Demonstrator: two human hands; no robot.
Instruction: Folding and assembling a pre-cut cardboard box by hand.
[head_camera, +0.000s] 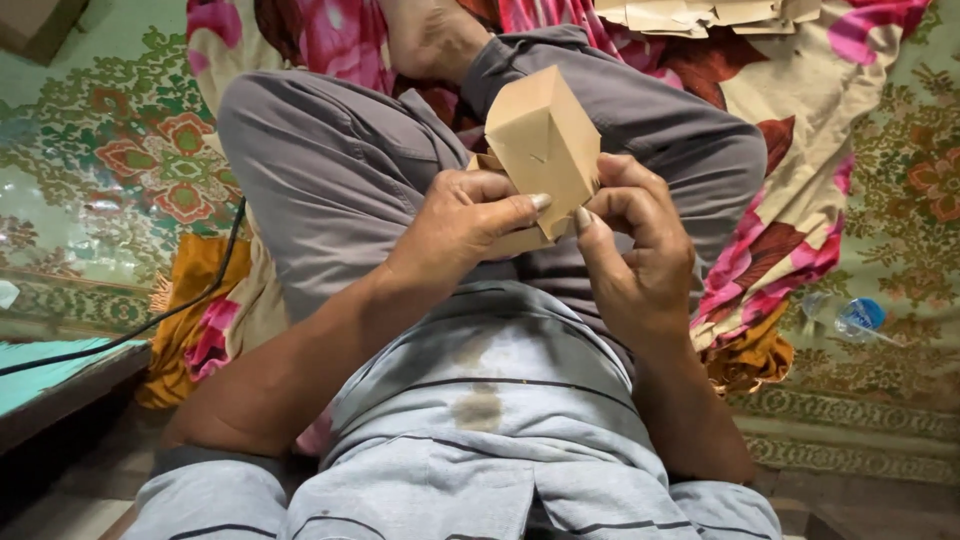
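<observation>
brown paper bag (541, 140), folded, held in both hands above the lap.
left hand (462, 222) closed on its lower left edge, thumb across the front; right hand (640, 250) pinching the lower right corner; bag rises above both grips, over grey trousers (330, 170).

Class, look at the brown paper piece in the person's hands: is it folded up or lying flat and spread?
Folded up. The brown paper piece stands as a box-like shape with creased edges, pinched between the left hand and right hand.
</observation>
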